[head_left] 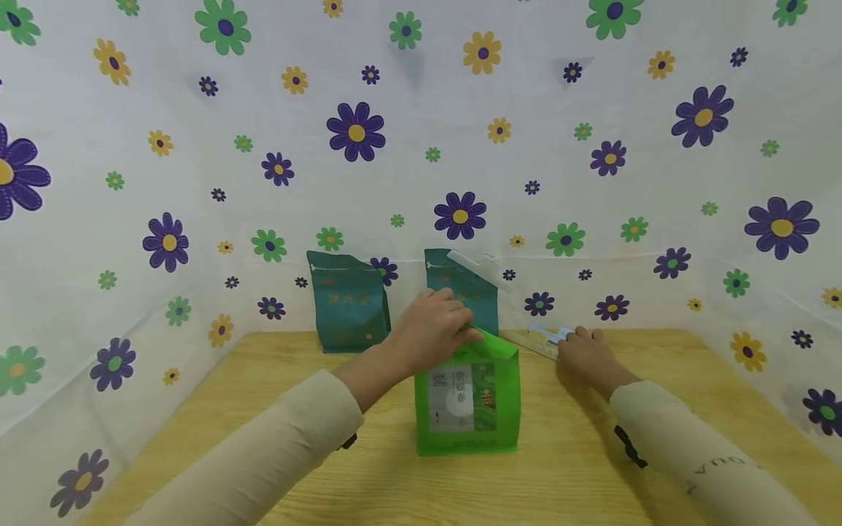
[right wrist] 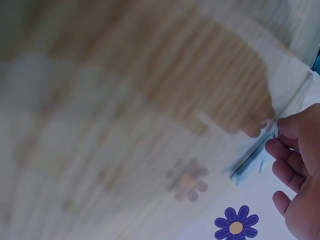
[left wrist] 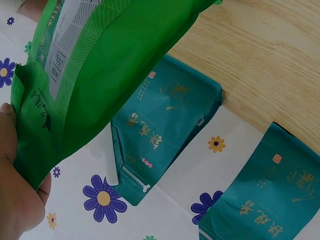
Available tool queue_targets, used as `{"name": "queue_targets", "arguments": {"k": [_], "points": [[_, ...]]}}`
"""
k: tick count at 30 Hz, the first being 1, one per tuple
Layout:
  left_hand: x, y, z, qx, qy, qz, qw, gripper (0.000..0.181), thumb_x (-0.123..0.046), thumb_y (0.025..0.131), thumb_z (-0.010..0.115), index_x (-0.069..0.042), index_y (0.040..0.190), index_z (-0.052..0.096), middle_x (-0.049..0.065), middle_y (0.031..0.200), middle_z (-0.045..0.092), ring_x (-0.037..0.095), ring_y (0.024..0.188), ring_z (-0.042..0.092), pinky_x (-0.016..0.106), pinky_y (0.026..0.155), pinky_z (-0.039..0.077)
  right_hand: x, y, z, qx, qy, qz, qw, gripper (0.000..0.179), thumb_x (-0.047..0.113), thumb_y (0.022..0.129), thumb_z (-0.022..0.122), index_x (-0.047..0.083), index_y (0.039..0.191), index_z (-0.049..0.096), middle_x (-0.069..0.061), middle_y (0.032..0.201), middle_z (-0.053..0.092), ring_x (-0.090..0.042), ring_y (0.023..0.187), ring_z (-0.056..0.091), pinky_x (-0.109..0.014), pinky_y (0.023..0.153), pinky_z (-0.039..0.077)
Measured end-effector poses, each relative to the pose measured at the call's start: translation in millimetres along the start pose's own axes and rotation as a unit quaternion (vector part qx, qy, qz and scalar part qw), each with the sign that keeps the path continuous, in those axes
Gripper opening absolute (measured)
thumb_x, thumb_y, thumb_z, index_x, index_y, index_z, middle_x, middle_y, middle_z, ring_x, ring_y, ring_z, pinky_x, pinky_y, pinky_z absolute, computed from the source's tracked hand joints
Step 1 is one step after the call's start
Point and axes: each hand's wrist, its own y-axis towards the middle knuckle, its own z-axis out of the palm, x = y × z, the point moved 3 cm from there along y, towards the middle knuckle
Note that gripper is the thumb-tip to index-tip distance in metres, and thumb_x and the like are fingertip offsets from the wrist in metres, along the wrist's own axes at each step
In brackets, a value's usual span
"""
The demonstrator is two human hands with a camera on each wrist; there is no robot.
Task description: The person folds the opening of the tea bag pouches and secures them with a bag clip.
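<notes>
My left hand [head_left: 430, 332] grips the folded top of a bright green tea bag [head_left: 468, 438], which stands upright with its printed label facing me. In the left wrist view the green bag [left wrist: 115, 85] crosses the upper left, and the left hand [left wrist: 25, 185] pinches its narrowed end. Over at the back right, my right hand [head_left: 588, 358] pinches a flat light blue and white strip [head_left: 547, 334], like a bag clip, low over the table. The right wrist view has the right hand [right wrist: 302, 170] with thumb and forefinger at the end of the light blue strip [right wrist: 250, 161].
Two teal pouches stand along the back: one at left [head_left: 351, 307] and one behind the green bag [head_left: 483, 299]. A white clip [head_left: 476, 269] slants across the top of the latter. Behind the wooden table [head_left: 316, 482] hangs a flowered cloth [head_left: 421, 183].
</notes>
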Motion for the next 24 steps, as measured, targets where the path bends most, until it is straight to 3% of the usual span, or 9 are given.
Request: {"name": "queue_targets", "arguments": {"k": [8, 19, 24], "points": [[-0.8, 0.3, -0.9, 0.003, 0.001, -0.002, 1.0, 0.028, -0.041, 0.097, 0.063, -0.015, 0.091, 0.073, -0.005, 0.086, 0.073, 0.014, 0.077, 0.049, 0.028, 0.07, 0.037, -3, -10.9, -8, 0.045, 0.023, 0.011, 0.9986, 0.017, 0.011, 0.088, 0.062, 0.001, 0.101, 0.068, -0.013, 0.1, 0.065, -0.029, 0.088, 0.049, -0.05, 0.081, 0.038], [-0.6, -0.9, -0.6, -0.012, 0.008, 0.01, 0.9998, 0.027, -0.039, 0.096, 0.064, -0.015, 0.09, 0.073, -0.005, 0.083, 0.072, 0.014, 0.076, 0.05, 0.027, 0.069, 0.036, -11, -25.0, -10, 0.048, 0.05, 0.002, 0.9976, 0.01, 0.011, 0.09, 0.057, 0.007, 0.087, 0.066, -0.008, 0.089, 0.063, -0.025, 0.083, 0.047, -0.046, 0.078, 0.034], [-1.3, -1.4, -0.3, -0.005, 0.013, 0.006, 0.9999, 0.027, -0.04, 0.097, 0.063, -0.015, 0.091, 0.073, -0.005, 0.085, 0.072, 0.014, 0.076, 0.05, 0.027, 0.069, 0.036, -12, -30.9, -13, 0.053, 0.058, -0.01, 0.9968, 0.01, 0.013, 0.089, 0.059, 0.008, 0.08, 0.062, -0.006, 0.083, 0.06, -0.024, 0.081, 0.046, -0.045, 0.077, 0.033]]}}
